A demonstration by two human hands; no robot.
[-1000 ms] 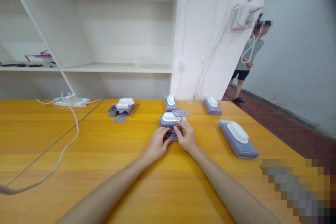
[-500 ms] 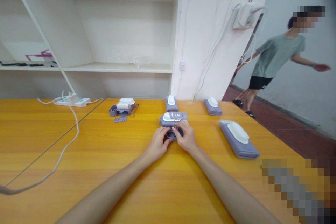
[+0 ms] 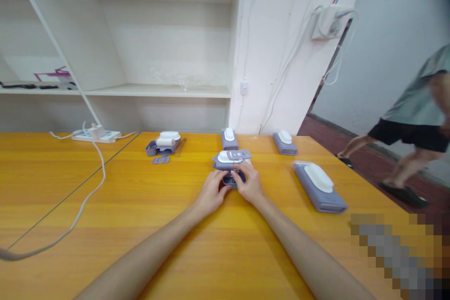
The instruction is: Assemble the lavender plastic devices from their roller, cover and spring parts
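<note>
My left hand [image 3: 212, 192] is closed around the left side of a small grey-blue open box part [image 3: 229, 184] on the table. From the other side, my right hand [image 3: 250, 185] has its thumb and fingers pinched together at the box's opening; what they hold is hidden, though thin wire-like coils show by the fingertips. Just beyond my hands lies a grey-blue case with a white oval top [image 3: 225, 156]. A flat grey-blue plate with holes [image 3: 239, 154] rests over its right part.
Similar cases stand at the back centre [image 3: 229, 139], back right [image 3: 285, 142] and right [image 3: 319, 186]. Dismantled parts with a white roll [image 3: 165, 142] and a spring [image 3: 180, 146] lie back left. A power strip [image 3: 96, 136] trails a cable leftward. A person [image 3: 415, 112] walks at right.
The person in the background has moved to the right and nearer, partly out of view. My hands and the parts show almost no movement.
</note>
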